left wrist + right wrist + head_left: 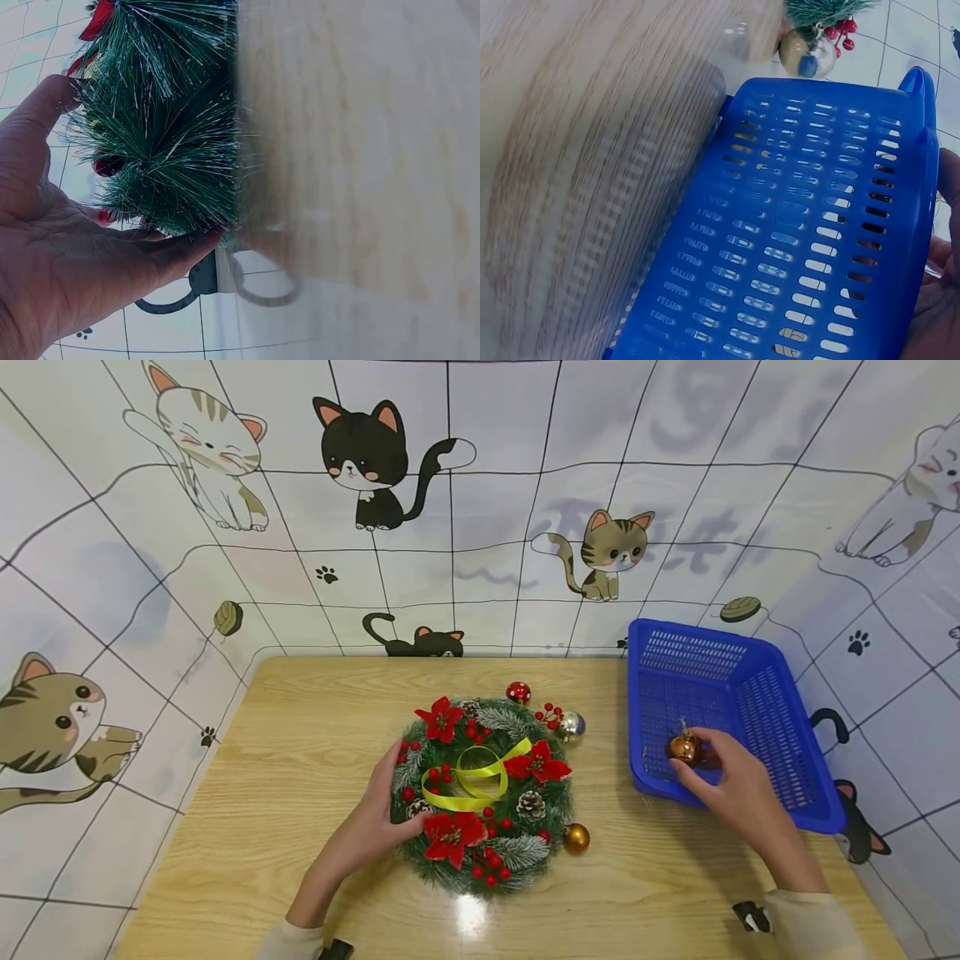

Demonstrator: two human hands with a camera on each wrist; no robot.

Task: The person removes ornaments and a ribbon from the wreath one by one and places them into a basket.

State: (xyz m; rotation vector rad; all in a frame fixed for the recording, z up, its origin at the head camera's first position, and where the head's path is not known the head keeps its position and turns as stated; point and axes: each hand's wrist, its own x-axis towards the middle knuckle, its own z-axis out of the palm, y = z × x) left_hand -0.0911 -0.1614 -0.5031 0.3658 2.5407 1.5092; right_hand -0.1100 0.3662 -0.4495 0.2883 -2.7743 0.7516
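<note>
My left hand (pixel 371 814) grips the left edge of a green Christmas wreath (pixel 521 852), thumb on top. The left wrist view shows the fingers along the frosted needles (pixel 161 127). Red poinsettias (pixel 453 837), berries and pine cones (pixel 531 805) decorate the wreath, and a yellow ribbon (pixel 468 802) lies looped at its middle. Over the near part of a blue basket (pixel 645 777), my right hand (pixel 738 785) pinches a shiny copper-coloured bauble (pixel 684 748). In the right wrist view the basket's wall hides most of that hand.
A red spotted bauble (pixel 518 693), a silver one (pixel 572 725) and an amber one (pixel 577 838) sit at the wreath's rim; whether they are attached I cannot tell. The wooden table (pixel 300 727) meets a cat-print cloth (pixel 495 510) behind and at the sides.
</note>
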